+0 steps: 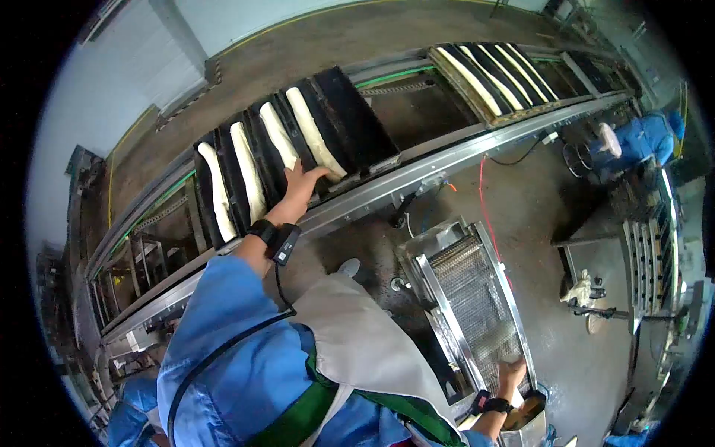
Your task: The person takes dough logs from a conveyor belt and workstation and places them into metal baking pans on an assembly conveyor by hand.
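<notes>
My left hand [302, 186] reaches over the near edge of a black tray [346, 112], its fingers spread on the lower ends of two long pale dough strips. One strip [277, 134] lies under the fingertips, and another [313, 130] passes beside the thumb. Two more strips [247, 167] lie further left in the same tray. At the lower right, my right hand [511, 375] is at the bottom end of a metal mesh conveyor [477, 290]. Its fingers are partly hidden, and whether it holds anything does not show.
A rail conveyor [417, 160] carries the trays across the view. Another tray [484, 78] with several pale strips sits further right. A person in blue [644, 141] stands at the right, near a rack [644, 261]. A red cord [485, 216] hangs beside the mesh conveyor.
</notes>
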The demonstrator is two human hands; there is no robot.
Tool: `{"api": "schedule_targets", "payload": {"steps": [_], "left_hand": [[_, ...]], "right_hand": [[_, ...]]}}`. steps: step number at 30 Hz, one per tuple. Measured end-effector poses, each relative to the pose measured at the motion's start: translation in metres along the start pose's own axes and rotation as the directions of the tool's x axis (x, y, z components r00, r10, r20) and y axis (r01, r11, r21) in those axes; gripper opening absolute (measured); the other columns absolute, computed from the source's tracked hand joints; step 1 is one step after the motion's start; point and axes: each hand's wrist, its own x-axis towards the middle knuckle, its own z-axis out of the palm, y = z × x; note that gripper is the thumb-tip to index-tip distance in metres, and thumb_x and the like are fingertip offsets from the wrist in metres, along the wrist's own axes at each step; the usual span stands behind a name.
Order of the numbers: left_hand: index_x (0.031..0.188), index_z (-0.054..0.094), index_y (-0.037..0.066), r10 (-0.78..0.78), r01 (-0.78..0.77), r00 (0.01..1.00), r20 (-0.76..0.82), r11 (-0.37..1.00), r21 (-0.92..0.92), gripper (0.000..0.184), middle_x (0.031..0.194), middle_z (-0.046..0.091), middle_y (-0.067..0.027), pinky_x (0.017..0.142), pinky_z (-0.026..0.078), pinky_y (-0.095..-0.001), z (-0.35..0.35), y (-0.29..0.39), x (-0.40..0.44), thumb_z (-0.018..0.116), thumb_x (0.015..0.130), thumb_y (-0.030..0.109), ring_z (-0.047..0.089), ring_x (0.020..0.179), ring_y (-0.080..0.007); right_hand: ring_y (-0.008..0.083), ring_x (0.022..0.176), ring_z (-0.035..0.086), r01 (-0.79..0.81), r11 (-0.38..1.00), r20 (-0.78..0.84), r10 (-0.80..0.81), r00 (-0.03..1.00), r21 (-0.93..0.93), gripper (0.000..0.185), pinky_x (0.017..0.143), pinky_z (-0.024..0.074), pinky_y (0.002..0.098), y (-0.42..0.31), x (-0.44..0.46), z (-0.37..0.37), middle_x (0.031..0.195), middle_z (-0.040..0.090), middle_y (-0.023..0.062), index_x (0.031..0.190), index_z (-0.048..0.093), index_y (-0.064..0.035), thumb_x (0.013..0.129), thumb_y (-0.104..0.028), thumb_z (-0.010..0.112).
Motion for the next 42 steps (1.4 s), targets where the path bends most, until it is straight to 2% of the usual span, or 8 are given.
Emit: {"api": "schedule_targets", "payload": {"steps": [3, 6, 10, 15, 20, 28, 32, 42], "left_hand": [[0.146, 0.012, 0.008, -0.063, 0.081, 0.991, 0.117, 0.985, -0.154, 0.099, 0.151, 0.002, -0.0169, 0.106, 0.016, -0.0516, 0.002, 0.008, -0.003, 0.067, 0.071, 0.042, 0.011, 0.138, -0.0325], [0.147, 0.016, 0.019, -0.085, 0.143, 0.978, 0.190, 0.938, -0.316, 0.089, 0.153, 0.008, -0.0077, 0.108, -0.004, -0.0526, 0.007, 0.006, 0.004, 0.060, 0.075, 0.047, 0.000, 0.141, -0.0282], [0.145, 0.025, 0.020, -0.070, 0.146, 0.982, 0.174, 0.867, -0.476, 0.075, 0.152, 0.006, -0.0099, 0.108, -0.001, -0.0542, 0.013, 0.004, 0.008, 0.057, 0.083, 0.047, -0.004, 0.140, -0.0300], [0.145, 0.023, 0.015, -0.012, 0.107, 0.985, 0.170, 0.821, -0.561, 0.075, 0.149, 0.021, -0.0127, 0.108, 0.013, -0.0489, 0.014, 0.015, -0.005, 0.058, 0.083, 0.039, 0.014, 0.138, -0.0272], [0.142, 0.027, 0.004, 0.313, -0.289, 0.949, 0.046, 0.918, -0.271, 0.070, 0.141, 0.035, -0.0159, 0.103, 0.030, -0.0313, 0.042, 0.051, -0.008, 0.061, 0.080, 0.009, 0.033, 0.131, -0.0289], [0.140, 0.023, -0.005, 0.104, -0.027, 0.968, 0.229, 0.948, -0.317, 0.079, 0.141, 0.031, -0.0213, 0.102, 0.031, -0.0329, 0.143, 0.111, 0.046, 0.065, 0.074, 0.008, 0.032, 0.130, -0.0304], [0.127, 0.040, 0.002, 0.149, -0.084, 0.979, 0.138, 0.915, -0.394, 0.061, 0.109, 0.054, -0.0095, 0.084, 0.042, -0.0333, 0.179, 0.142, 0.038, 0.065, 0.071, 0.004, 0.051, 0.097, -0.0219], [0.128, 0.049, 0.003, 0.503, -0.608, 0.493, 0.710, 0.783, -0.133, 0.044, 0.132, 0.046, -0.0109, 0.099, 0.035, -0.0324, 0.315, 0.144, -0.027, 0.051, 0.084, -0.003, 0.046, 0.119, -0.0202]], "right_hand": [[0.0149, 0.062, 0.054, -0.051, 0.777, 0.146, -0.053, 0.988, 0.627, 0.029, 0.057, 0.0461, 0.0306, -0.099, 0.007, -0.090, 0.073, 0.059, 0.0054, 0.091, 0.057, -0.0003, 0.063, -0.003, 0.063], [0.0151, 0.087, 0.053, -0.009, 0.324, 0.034, -0.073, 0.997, 0.946, 0.039, 0.078, 0.0451, 0.0281, -0.179, 0.001, -0.157, 0.098, 0.055, 0.0058, 0.106, 0.054, -0.0028, 0.068, -0.005, 0.064], [0.0205, 0.097, 0.053, 0.036, -0.063, -0.039, -0.058, 0.998, 0.997, 0.050, 0.085, 0.0458, 0.0358, -0.284, 0.004, -0.188, 0.104, 0.051, 0.0066, 0.117, 0.048, -0.0050, 0.071, -0.014, 0.066], [0.0289, 0.126, 0.042, -0.239, -0.239, 0.028, -0.649, 0.760, 0.941, 0.074, 0.105, 0.0339, 0.0455, -0.374, 0.003, -0.148, 0.138, 0.042, 0.0128, 0.140, 0.031, -0.0077, 0.076, -0.012, 0.069], [0.0288, 0.124, 0.044, -0.358, 0.020, 0.271, -0.694, 0.667, 0.933, 0.070, 0.103, 0.0365, 0.0406, -0.376, -0.005, -0.130, 0.136, 0.044, 0.0139, 0.137, 0.036, -0.0041, 0.072, 0.000, 0.062], [0.0196, 0.114, 0.051, -0.429, 0.291, 0.518, -0.480, 0.708, 0.855, 0.045, 0.095, 0.0422, 0.0319, -0.287, 0.026, -0.106, 0.123, 0.055, 0.0099, 0.124, 0.051, 0.0008, 0.079, 0.006, 0.056], [0.0201, 0.100, 0.057, -0.460, 0.248, 0.507, -0.182, 0.843, 0.853, 0.039, 0.087, 0.0464, 0.0329, -0.227, 0.013, -0.088, 0.111, 0.060, 0.0104, 0.117, 0.056, 0.0011, 0.079, -0.002, 0.058], [0.0270, 0.102, 0.058, -0.480, 0.317, 0.216, 0.604, 0.767, 0.818, 0.041, 0.089, 0.0447, 0.0359, -0.079, -0.115, -0.042, 0.111, 0.061, 0.0204, 0.115, 0.055, 0.0037, 0.077, -0.012, 0.062]]}}
